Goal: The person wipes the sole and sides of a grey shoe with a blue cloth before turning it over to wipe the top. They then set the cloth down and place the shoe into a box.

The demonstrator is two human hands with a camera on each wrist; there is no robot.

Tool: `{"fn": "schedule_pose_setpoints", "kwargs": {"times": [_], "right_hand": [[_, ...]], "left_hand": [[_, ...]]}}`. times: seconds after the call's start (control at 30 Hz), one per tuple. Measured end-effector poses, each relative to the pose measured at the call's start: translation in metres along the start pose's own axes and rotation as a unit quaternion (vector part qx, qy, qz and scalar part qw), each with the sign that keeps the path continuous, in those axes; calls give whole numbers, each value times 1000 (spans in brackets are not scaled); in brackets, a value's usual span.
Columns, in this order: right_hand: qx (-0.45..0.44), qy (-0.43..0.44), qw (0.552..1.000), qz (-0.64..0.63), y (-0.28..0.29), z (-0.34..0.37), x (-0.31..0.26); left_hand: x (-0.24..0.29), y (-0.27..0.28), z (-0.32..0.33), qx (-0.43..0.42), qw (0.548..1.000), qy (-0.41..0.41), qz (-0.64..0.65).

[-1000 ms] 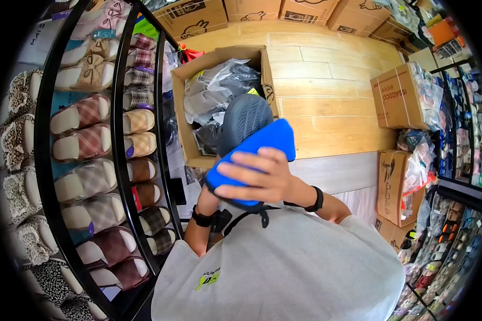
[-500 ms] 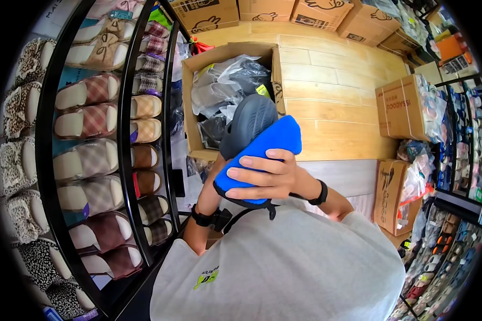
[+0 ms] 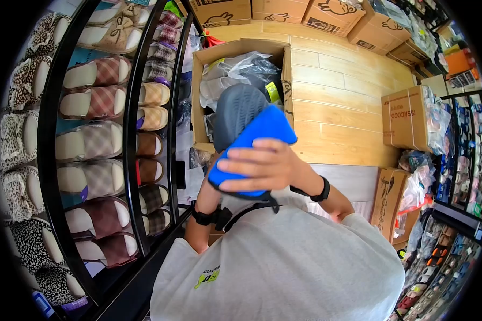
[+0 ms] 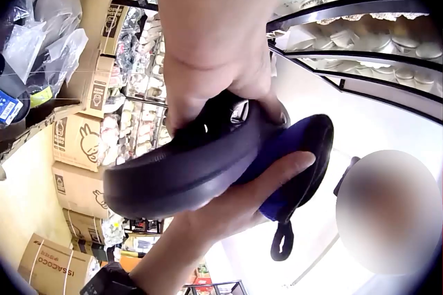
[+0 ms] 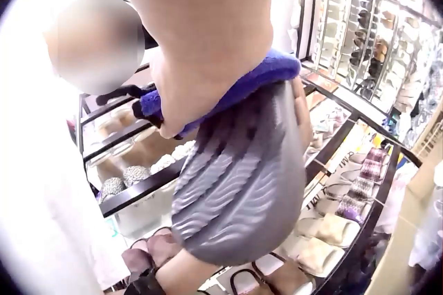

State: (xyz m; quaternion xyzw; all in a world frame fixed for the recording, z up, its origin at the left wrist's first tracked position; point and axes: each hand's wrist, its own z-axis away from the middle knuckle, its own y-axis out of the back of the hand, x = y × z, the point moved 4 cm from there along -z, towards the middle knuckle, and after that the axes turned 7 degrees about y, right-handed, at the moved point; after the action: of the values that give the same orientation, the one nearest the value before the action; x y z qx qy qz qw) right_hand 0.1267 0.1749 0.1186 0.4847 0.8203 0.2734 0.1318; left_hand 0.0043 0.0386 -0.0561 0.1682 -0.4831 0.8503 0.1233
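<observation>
A dark grey slipper (image 3: 241,115), its grooved sole showing, is held up in front of the grey shirt. My left hand (image 4: 214,87) grips it by the opening in the left wrist view; the slipper and pad hide that hand in the head view. My right hand (image 3: 260,166) grips a bright blue plush pad (image 3: 276,125) with a black edge and a hanging black loop (image 4: 282,241). The pad lies against the heel part of the sole (image 5: 235,184), fingers spread across its blue face. In the left wrist view the right thumb lies along the pad.
An open cardboard box (image 3: 288,69) of plastic-wrapped goods stands just beyond the hands. Black-framed racks (image 3: 51,160) with plaid and fluffy slippers rise at left. Closed cartons (image 3: 334,18) line the far wall, and more cartons (image 3: 407,117) stand at right beside further shoe racks.
The head view has turned a little, so the box sits farther right in it. The pad and right hand have shifted slightly over the sole; both hands keep their holds.
</observation>
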Motion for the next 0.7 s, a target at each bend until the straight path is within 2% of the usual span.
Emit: {"fn": "schedule_pose_setpoints", "kwargs": {"times": [0.07,0.13,0.2,0.27,0.3,0.33,0.37,0.43,0.47,0.53,0.57,0.6,0.67,0.7], "right_hand": [[33,-74,997,-21,4,8,22],[102,-226,967,-55,9,14,33],[146,-246,958,-30,7,11,28],[103,-189,976,-12,5,10,4],[65,-123,990,1,1,9,-6],[37,-68,997,6,-1,5,-15],[16,-40,999,-1,-4,6,-21],[-4,4,1000,1,-3,7,-17],[-9,-9,1000,-16,2,8,-7],[7,-107,994,-31,10,16,12],[60,-169,983,-36,12,15,16],[114,-230,966,-40,13,15,18],[102,-231,968,-3,11,12,6],[67,-191,979,-5,8,11,-3]], "left_hand": [[-1,-2,-3,-19,1000,-20,1],[14,-51,5,-119,989,-84,-7],[9,-40,3,-123,989,-81,-25],[1,-21,2,-84,994,-61,-20],[-29,50,-13,-3,999,-22,-45],[-19,30,9,30,962,-68,-264],[-15,21,12,30,962,-68,-264],[-11,9,10,-4,990,-49,-135],[-9,3,7,-21,997,-40,-70],[-4,-17,2,-55,996,-21,64],[5,-43,7,-97,993,-72,19],[9,-57,9,-102,987,-120,-33],[4,-32,-1,-200,978,-64,-4],[-1,-20,-2,-111,992,-48,-36]]}}
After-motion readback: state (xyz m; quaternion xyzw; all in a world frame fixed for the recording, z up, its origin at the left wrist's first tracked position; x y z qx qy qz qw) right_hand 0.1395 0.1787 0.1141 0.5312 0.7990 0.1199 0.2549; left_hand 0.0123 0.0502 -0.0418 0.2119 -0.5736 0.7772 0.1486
